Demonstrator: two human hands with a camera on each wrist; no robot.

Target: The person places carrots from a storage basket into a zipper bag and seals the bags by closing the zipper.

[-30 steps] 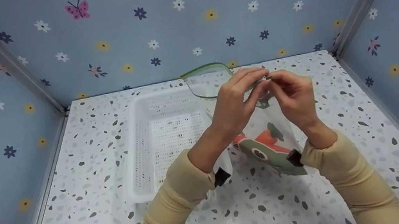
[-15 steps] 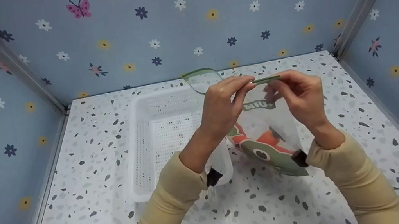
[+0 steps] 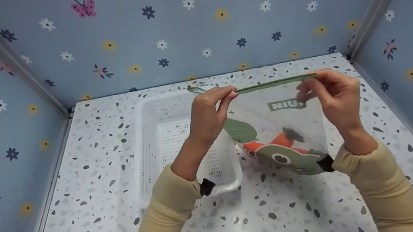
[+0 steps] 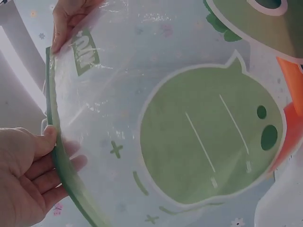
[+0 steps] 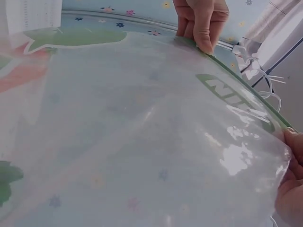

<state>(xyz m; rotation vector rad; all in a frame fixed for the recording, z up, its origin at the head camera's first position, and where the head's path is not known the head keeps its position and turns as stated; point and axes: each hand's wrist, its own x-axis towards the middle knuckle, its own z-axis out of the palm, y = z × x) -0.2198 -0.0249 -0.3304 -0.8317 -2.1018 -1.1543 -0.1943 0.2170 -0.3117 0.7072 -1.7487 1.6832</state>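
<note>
We see the left hand (image 3: 206,114) and right hand (image 3: 334,95) each pinching the green top strip of a clear printed bag (image 3: 278,130), held stretched above the tabletop (image 3: 287,218), just right of the white basket (image 3: 170,146).

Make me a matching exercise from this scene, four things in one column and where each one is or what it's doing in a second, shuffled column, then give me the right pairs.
Things:
1. left hand
2. right hand
3. clear plastic zip bag with green and orange cartoon print
4. white perforated plastic basket

Places or states:
A. stands on the speckled tabletop, left of the bag
B. pinches the bag's green zip strip at its right end
C. held up between both hands
D. pinches the zip strip near its left end

Pairs: 1-D, 2-B, 3-C, 4-A
</note>
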